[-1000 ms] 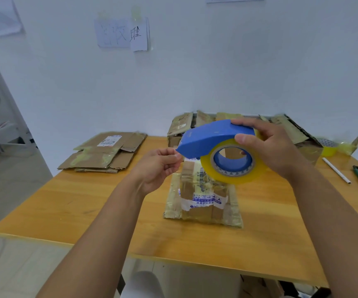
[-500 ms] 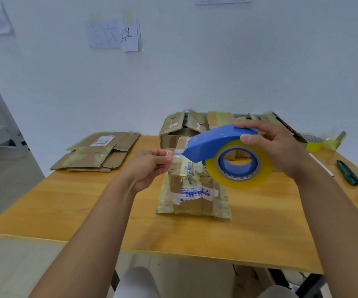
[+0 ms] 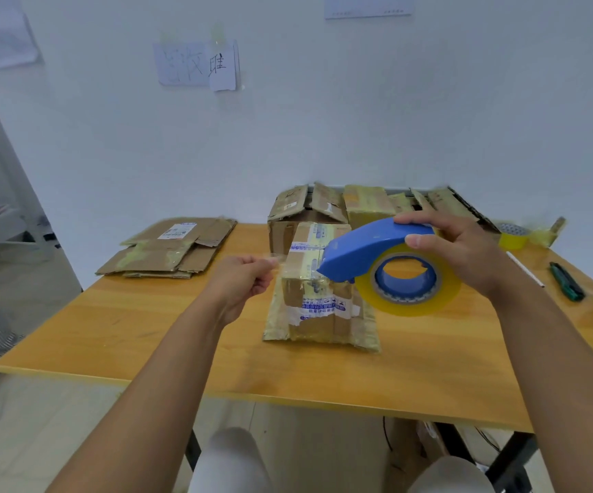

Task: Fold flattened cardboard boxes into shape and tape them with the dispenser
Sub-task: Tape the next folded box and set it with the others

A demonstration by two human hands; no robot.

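Counter (image 3: pixel 117 336) bearing the folded, much-taped box (image 3: pixel 321 307) at centre. Above it, right hand (image 3: pixel 465 254) grips the blue tape dispenser (image 3: pixel 377 254); left hand (image 3: pixel 241 279) pinches the clear tape end (image 3: pixel 277 259). For a flat seal, keep the strip taut and lower both hands together onto the seam

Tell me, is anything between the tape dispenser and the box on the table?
Nothing visible blocks it. The right hand holds the tape dispenser just above the box, and the left hand pinches the tape end off to the left.
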